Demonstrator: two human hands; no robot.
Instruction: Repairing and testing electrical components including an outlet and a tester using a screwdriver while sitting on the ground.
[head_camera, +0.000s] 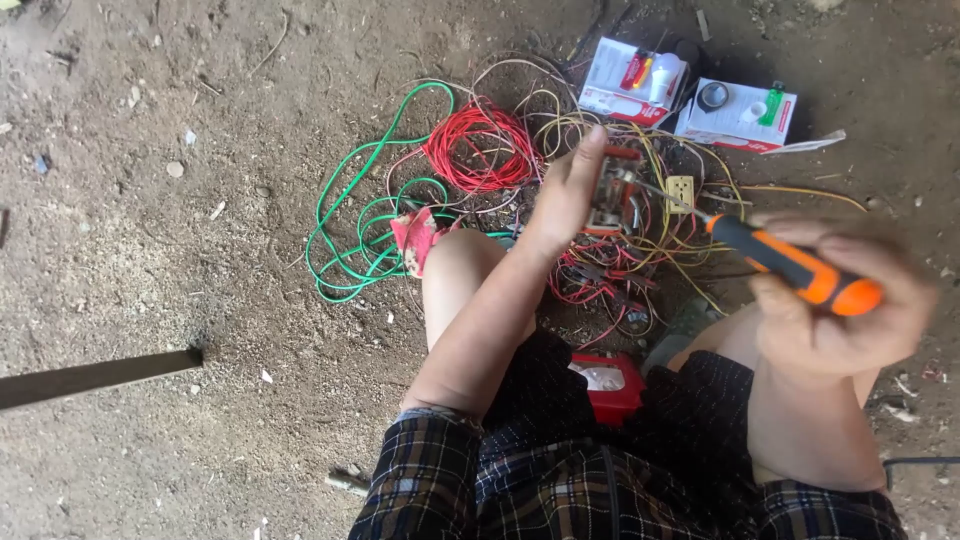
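Screwdriver (790, 268) with an orange-and-black handle sat clamped in the right hand (835, 315), its thin shaft reaching left into a small switch part (618, 195) that the left hand (565, 195) gripped above the dirt floor (150, 250). That part looked light, rigid and probably brittle, best pinched by its outer edges; the rubbery handle seemed easy to grip. Below it lay tangled yellow wires (660, 240), a red wire coil (478, 148) and looping green wire (365, 215), all limp and apt to snag. Two white boxes (690, 100) stood near the floor's far edge, a red box (608, 385) between the knees. Open ground stretched leftward.
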